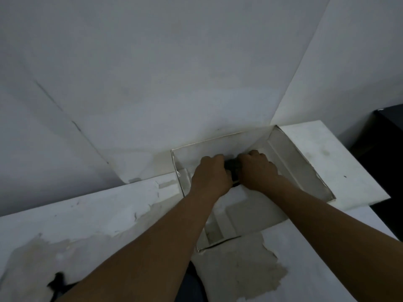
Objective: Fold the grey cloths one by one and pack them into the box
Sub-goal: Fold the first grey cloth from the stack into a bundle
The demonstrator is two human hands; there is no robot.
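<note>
An open white cardboard box [305,155] stands against the wall at the back of the table. Both of my hands reach down into it. Between them shows a small dark grey cloth [233,168], mostly hidden by my fingers. My left hand [212,175] grips its left side with curled fingers, and my right hand [258,168] grips its right side the same way. Another dark cloth [57,282] lies at the near left edge of the table, partly behind my left forearm.
The table [87,216] is covered in white paper, torn in brownish patches at the near left and near middle. A white wall rises just behind the box. A dark object [386,144] stands off the table's right end.
</note>
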